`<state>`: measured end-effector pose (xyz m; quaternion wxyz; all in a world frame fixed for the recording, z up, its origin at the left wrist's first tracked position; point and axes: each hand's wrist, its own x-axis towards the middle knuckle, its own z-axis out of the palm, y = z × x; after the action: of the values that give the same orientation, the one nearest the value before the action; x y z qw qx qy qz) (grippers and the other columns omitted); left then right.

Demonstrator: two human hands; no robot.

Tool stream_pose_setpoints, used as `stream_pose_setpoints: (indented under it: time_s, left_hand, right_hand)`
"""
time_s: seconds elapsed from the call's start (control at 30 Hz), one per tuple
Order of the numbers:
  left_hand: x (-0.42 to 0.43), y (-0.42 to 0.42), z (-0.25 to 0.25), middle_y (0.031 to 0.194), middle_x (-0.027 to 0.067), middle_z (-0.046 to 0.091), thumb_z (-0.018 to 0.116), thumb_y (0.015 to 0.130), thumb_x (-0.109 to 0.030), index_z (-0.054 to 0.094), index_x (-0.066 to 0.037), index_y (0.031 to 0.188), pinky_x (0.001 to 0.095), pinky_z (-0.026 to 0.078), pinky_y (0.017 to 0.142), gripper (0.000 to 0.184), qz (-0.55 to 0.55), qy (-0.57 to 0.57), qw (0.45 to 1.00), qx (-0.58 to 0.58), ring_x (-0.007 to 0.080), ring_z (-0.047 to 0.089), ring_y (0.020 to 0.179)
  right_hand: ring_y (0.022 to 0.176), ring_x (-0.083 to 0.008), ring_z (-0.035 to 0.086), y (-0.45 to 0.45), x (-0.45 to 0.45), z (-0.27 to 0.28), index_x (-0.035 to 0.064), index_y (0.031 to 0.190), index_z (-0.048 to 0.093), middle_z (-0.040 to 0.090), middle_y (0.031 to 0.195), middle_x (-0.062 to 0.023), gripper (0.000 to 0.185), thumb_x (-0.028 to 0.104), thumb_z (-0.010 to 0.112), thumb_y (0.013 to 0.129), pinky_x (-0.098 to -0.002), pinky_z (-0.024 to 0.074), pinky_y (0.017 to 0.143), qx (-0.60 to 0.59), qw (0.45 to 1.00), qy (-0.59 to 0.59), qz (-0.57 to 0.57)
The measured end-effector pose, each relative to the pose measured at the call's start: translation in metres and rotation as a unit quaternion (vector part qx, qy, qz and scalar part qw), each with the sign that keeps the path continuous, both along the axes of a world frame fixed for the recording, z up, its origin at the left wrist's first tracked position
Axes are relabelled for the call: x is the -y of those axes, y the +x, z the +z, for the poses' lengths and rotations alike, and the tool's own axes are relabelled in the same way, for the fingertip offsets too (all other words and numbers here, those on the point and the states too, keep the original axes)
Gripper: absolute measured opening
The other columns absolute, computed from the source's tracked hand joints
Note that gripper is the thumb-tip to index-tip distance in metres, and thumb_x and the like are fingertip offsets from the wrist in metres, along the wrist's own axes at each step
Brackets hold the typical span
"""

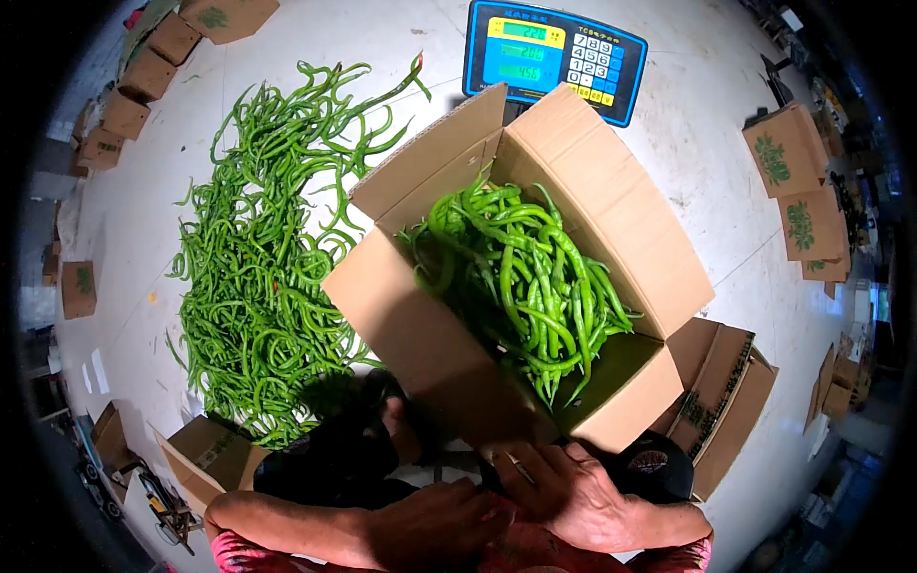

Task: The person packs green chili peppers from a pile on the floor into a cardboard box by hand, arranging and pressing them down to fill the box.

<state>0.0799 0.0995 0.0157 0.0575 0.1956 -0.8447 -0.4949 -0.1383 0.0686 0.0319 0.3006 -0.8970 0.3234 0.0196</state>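
Left hand [435, 523] and right hand [587, 492] lie close together, fingers bent (whether either grips anything, I can't tell). Just beyond, green peppers [544, 277] fill part of an open cardboard box [607, 191]. Singly they look light, smooth, snappable, best taken by handfuls; the box probably needs support underneath, its flaps being bendy. Farther out stands a scale display [554, 59].
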Motion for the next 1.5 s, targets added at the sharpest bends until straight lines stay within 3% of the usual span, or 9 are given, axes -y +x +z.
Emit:
stream_pose_setpoints:
  time_s: [0.23, 0.63, 0.73, 0.93, 1.0, 1.3, 1.4, 1.47, 1.5]
  left_hand:
    - [0.015, 0.002, 0.005, 0.115, 0.0172, 0.058, 0.058, 0.085, -0.023, 0.054, -0.002, 0.12, 0.0399, 0.049, 0.085, 0.041, 0.041, 0.138, 0.989, 0.033, 0.0313, 0.058, 0.099]
    - [0.026, 0.003, -0.001, 0.12, 0.0244, 0.055, 0.052, 0.088, -0.026, 0.052, 0.002, 0.124, 0.0437, 0.056, 0.079, 0.046, 0.004, 0.083, 0.997, -0.009, 0.0387, 0.06, 0.104]
    - [0.015, 0.001, -0.002, 0.121, 0.0145, 0.055, 0.054, 0.088, -0.021, 0.051, -0.005, 0.125, 0.0393, 0.049, 0.085, 0.04, 0.049, 0.134, 0.99, 0.006, 0.0291, 0.055, 0.103]
    - [0.007, -0.004, -0.015, 0.117, 0.0235, 0.055, 0.05, 0.089, -0.03, 0.051, 0.003, 0.123, 0.0436, 0.052, 0.085, 0.047, -0.019, 0.011, 1.0, -0.006, 0.0362, 0.059, 0.098]
    - [-0.004, -0.007, -0.016, 0.112, 0.0209, 0.057, 0.051, 0.088, -0.028, 0.052, 0.003, 0.119, 0.0422, 0.05, 0.083, 0.044, 0.016, 0.031, 0.999, -0.01, 0.0336, 0.059, 0.095]
    - [0.008, 0.007, 0.028, 0.093, 0.0143, 0.061, 0.067, 0.071, -0.028, 0.058, 0.007, 0.104, 0.0361, 0.047, 0.078, 0.049, 0.08, -0.048, 0.995, 0.023, 0.0278, 0.058, 0.089]
    - [0.003, 0.048, 0.019, 0.093, 0.0157, 0.062, 0.066, 0.073, -0.021, 0.059, 0.007, 0.103, 0.04, 0.05, 0.08, 0.042, 0.152, -0.056, 0.987, -0.011, 0.0301, 0.061, 0.094]
    - [0.002, 0.089, -0.005, 0.105, 0.0139, 0.062, 0.061, 0.085, -0.023, 0.058, -0.003, 0.123, 0.0396, 0.05, 0.088, 0.043, 0.182, 0.024, 0.979, 0.09, 0.0282, 0.06, 0.097]
    - [-0.009, 0.115, -0.034, 0.105, 0.0153, 0.063, 0.061, 0.086, -0.019, 0.057, -0.004, 0.125, 0.0392, 0.05, 0.089, 0.041, 0.304, 0.092, 0.948, -0.016, 0.0291, 0.061, 0.098]
  right_hand:
    - [0.092, -0.0236, 0.062, 0.002, 0.018, 0.002, 0.0008, 0.125, 0.056, 0.059, 0.117, -0.0142, 0.052, 0.026, 0.063, 0.081, -0.0342, 0.0483, 0.07, -0.024, 0.999, 0.023, -0.001]
    - [0.095, -0.0302, 0.058, -0.005, 0.024, 0.003, -0.0066, 0.127, 0.052, 0.057, 0.118, -0.0223, 0.064, 0.03, 0.065, 0.076, -0.0396, 0.0477, 0.077, -0.024, 0.999, 0.042, -0.001]
    - [0.095, -0.032, 0.057, -0.006, 0.023, 0.002, -0.0089, 0.128, 0.051, 0.056, 0.119, -0.0246, 0.069, 0.031, 0.065, 0.074, -0.0409, 0.0472, 0.078, -0.022, 0.999, 0.037, 0.004]
    - [0.095, -0.0321, 0.057, -0.004, 0.019, 0.005, -0.0082, 0.126, 0.052, 0.057, 0.118, -0.024, 0.066, 0.03, 0.066, 0.075, -0.0411, 0.0472, 0.08, -0.017, 1.0, 0.019, 0.013]
    - [0.095, -0.0263, 0.061, 0.008, 0.024, 0.01, 0.0013, 0.12, 0.06, 0.061, 0.114, -0.0148, 0.045, 0.02, 0.067, 0.081, -0.0374, 0.0486, 0.08, -0.028, 0.999, 0.015, -0.005]
    - [0.095, -0.0301, 0.06, 0.02, 0.007, 0.006, -0.0024, 0.12, 0.058, 0.062, 0.109, -0.0161, 0.047, 0.016, 0.065, 0.078, -0.0411, 0.0471, 0.081, -0.063, 0.997, 0.031, 0.043]
    - [0.093, -0.0365, 0.06, 0.031, -0.001, 0.003, -0.0013, 0.119, 0.06, 0.062, 0.11, -0.0189, 0.039, 0.011, 0.065, 0.082, -0.043, 0.047, 0.084, -0.048, 0.999, 0.021, -0.002]
    - [0.093, -0.0373, 0.06, 0.039, -0.005, 0.006, -0.0008, 0.12, 0.059, 0.063, 0.109, -0.0199, 0.039, 0.012, 0.066, 0.083, -0.0443, 0.0474, 0.084, -0.067, 0.997, 0.024, -0.004]
    - [0.093, -0.0373, 0.06, 0.042, -0.006, 0.005, -0.0007, 0.12, 0.059, 0.063, 0.109, -0.0197, 0.04, 0.013, 0.066, 0.083, -0.0442, 0.0474, 0.084, -0.078, 0.997, 0.016, 0.003]
